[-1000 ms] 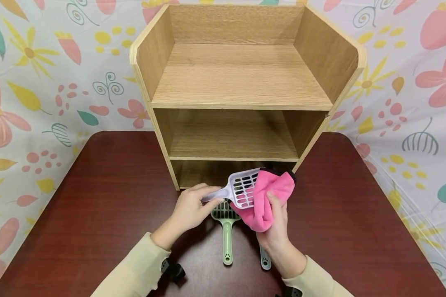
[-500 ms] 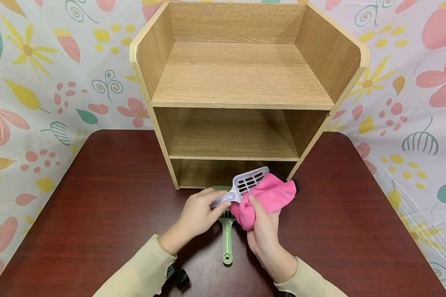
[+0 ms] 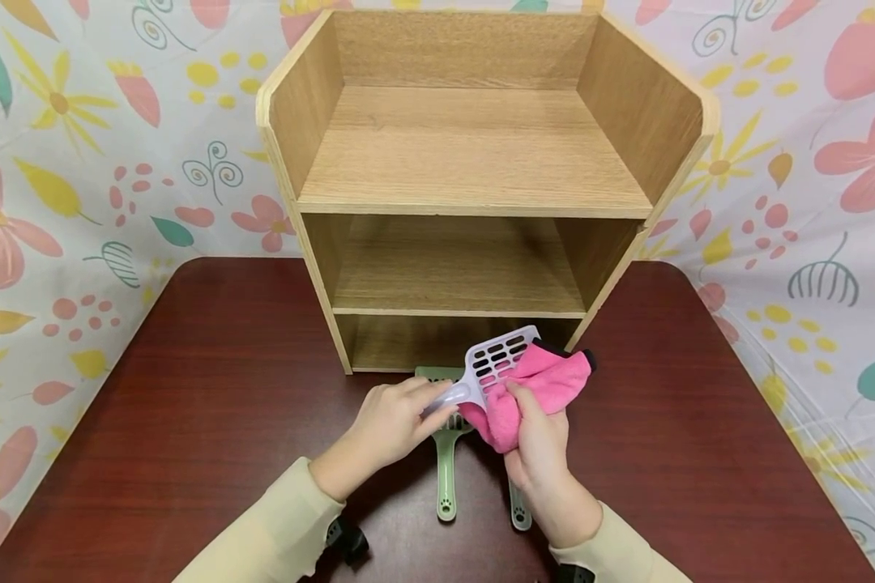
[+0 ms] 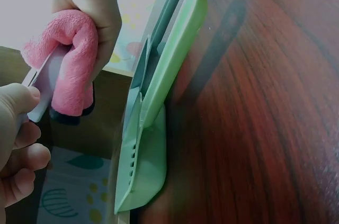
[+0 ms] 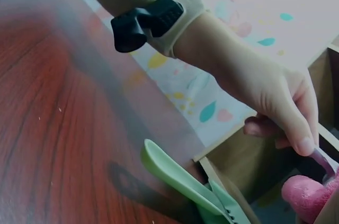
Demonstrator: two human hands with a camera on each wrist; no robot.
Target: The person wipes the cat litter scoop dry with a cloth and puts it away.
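Note:
My left hand [image 3: 390, 421] grips the handle of a lilac slotted litter scoop [image 3: 497, 356], which is held up in front of the shelf. A pink cloth [image 3: 547, 380] with dark trim is bunched in my right hand [image 3: 543, 453], thumb on top, and covers part of the scoop's head. In the left wrist view the cloth [image 4: 74, 75] is folded around the scoop's edge. Below them on the table lies a green litter scoop [image 3: 446, 478], its head partly hidden by the left hand. Beside it, a grey-green handle [image 3: 519, 510] shows under my right hand.
A wooden shelf unit [image 3: 474, 150] with three levels stands at the back of the dark red-brown table [image 3: 189, 389]. Flower-patterned fabric [image 3: 80, 202] hangs behind and at both sides. Each wrist wears a black camera [image 3: 346, 541].
My right hand moved left and down with the cloth along the scoop, then back right. The lilac scoop has shifted slightly right, uncovering more of the green scoop's head.

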